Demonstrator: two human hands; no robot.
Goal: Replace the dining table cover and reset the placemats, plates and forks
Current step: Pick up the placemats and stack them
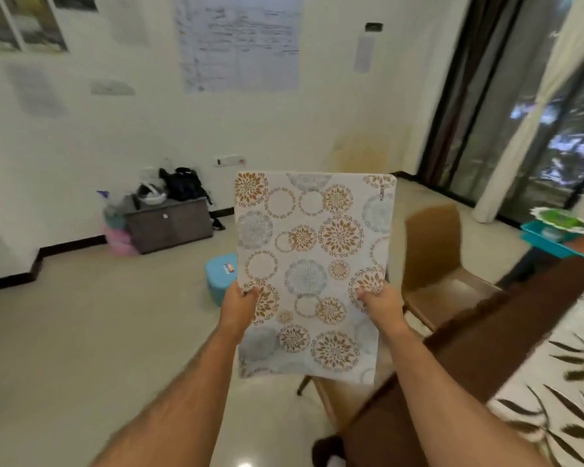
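Note:
I hold a white placemat (312, 257) printed with gold and grey flower circles upright in front of me, above the floor and to the left of the table. My left hand (238, 305) grips its left edge and my right hand (380, 303) grips its right edge, thumbs on the near face. The dining table (479, 335) runs along the right, with a brown edge and a white cover with dark leaf prints (560, 382). At the table's far end a teal tray (547, 239) carries a white and green plate (562, 219).
A tan chair (434, 254) stands beside the table, right behind the placemat. On the floor sits a blue stool (221, 276). Against the far wall are a grey cabinet (169, 224) with bags. Curtains and a glass door fill the right.

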